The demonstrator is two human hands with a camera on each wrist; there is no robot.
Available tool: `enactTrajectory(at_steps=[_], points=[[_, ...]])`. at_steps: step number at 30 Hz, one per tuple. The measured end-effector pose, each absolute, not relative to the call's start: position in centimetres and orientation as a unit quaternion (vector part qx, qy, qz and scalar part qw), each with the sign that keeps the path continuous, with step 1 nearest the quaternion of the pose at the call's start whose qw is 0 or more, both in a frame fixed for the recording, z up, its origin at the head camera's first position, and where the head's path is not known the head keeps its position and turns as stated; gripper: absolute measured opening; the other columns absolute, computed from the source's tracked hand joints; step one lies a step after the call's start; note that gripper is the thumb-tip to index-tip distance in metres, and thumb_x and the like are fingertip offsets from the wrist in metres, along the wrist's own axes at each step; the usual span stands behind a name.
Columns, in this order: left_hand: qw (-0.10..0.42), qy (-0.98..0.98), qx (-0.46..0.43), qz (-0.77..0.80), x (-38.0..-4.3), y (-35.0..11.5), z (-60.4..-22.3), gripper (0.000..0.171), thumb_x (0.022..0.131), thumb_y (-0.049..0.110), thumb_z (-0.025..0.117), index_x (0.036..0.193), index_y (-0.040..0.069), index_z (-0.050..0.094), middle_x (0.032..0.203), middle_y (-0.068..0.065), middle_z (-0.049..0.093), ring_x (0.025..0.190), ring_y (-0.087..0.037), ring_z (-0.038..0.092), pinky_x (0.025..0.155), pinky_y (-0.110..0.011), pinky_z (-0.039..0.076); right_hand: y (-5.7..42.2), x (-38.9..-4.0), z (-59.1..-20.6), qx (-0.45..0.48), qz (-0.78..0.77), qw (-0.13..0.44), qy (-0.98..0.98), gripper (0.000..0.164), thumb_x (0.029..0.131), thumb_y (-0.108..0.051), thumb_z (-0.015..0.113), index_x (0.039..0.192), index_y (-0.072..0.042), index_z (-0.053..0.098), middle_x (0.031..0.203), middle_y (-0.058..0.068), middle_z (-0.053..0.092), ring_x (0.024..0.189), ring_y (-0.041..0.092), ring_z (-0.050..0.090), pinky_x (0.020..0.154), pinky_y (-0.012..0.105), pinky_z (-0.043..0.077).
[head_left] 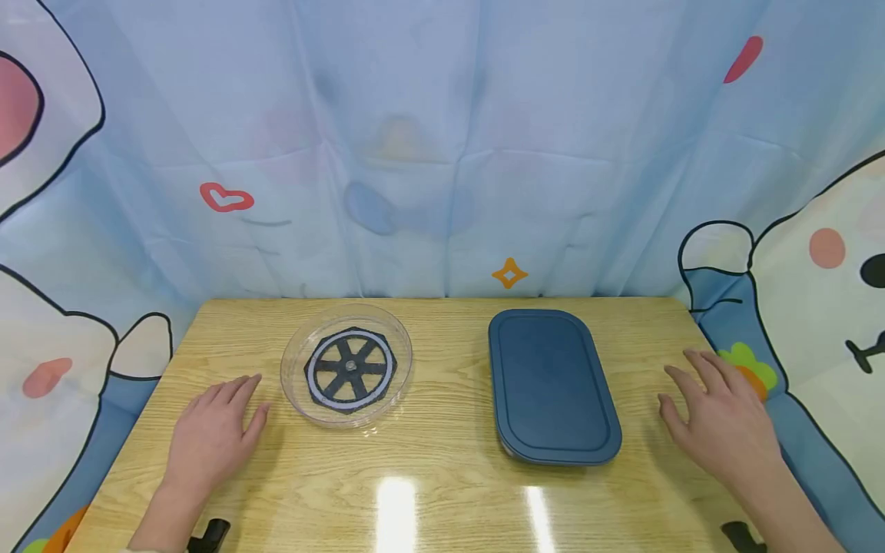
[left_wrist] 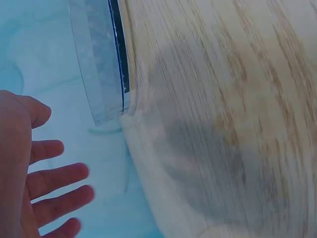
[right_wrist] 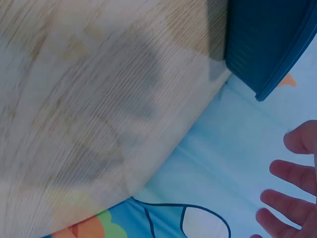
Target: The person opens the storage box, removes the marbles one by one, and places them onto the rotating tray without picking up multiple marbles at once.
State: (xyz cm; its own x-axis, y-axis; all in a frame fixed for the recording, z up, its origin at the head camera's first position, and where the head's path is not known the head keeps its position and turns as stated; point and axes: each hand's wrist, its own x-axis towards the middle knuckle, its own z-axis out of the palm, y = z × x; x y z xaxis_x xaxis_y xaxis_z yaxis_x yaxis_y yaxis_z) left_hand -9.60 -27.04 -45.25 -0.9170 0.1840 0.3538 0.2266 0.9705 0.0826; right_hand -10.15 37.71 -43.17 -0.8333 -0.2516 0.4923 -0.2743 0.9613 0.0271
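Note:
On the left of the table sits a round clear plastic dish with a black hexagonal piece inside, spoked like a wheel and ringed in pale grey. My left hand is just left of the dish, fingers spread and relaxed, holding nothing. A dark blue rectangular lidded box stands right of the middle. To the right of that box, apart from it, is my right hand, with loose fingers and nothing in them. In the right wrist view the box's ribbed side shows beyond the fingers.
The wooden table ends at a back edge against a light blue curtain printed with cartoon figures, which also hangs along both sides. Dark straps show near both wrists at the bottom. Light glares off the front of the table.

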Motion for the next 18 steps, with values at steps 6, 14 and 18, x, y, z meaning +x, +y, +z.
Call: enactTrajectory(at_steps=[6, 14, 18], points=[[0.096, -0.987, -0.045, -0.122, -9.5, -26.4, -45.3, 0.04, 0.097, 0.031, 0.064, 0.128, 0.005, 0.063, 0.1, -0.011, 0.07, 0.061, -0.018, 0.058, 0.044, -0.035, 0.042, 36.1, -9.9, -43.2, 0.176, 0.044, 0.309, -0.934, 0.074, 0.102, -0.052, 0.026, 0.101, 0.007, 0.07, 0.113, 0.028, 0.063, 0.108, 0.046, 0.055, 0.1, 0.055, 0.041], [0.058, -0.974, -0.009, -0.22, -9.8, -25.3, -46.7, 0.037, 0.1, 0.031, 0.06, 0.128, 0.008, 0.063, 0.091, 0.0, 0.07, 0.071, -0.012, 0.064, 0.055, -0.034, 0.048, 32.4, -9.3, -43.5, 0.216, 0.071, 0.319, -0.92, 0.06, 0.103, -0.044, 0.034, 0.099, 0.003, 0.072, 0.105, 0.021, 0.068, 0.096, 0.042, 0.061, 0.081, 0.054, 0.05], [0.061, -0.948, -0.002, -0.313, -10.3, -24.7, -47.6, 0.037, 0.102, 0.028, 0.058, 0.131, 0.007, 0.06, 0.089, -0.002, 0.069, 0.072, -0.014, 0.064, 0.061, -0.032, 0.048, 30.3, -8.9, -44.1, 0.234, 0.094, 0.307, -0.918, 0.056, 0.103, -0.042, 0.037, 0.099, 0.002, 0.072, 0.106, 0.019, 0.068, 0.097, 0.04, 0.061, 0.082, 0.053, 0.05]])
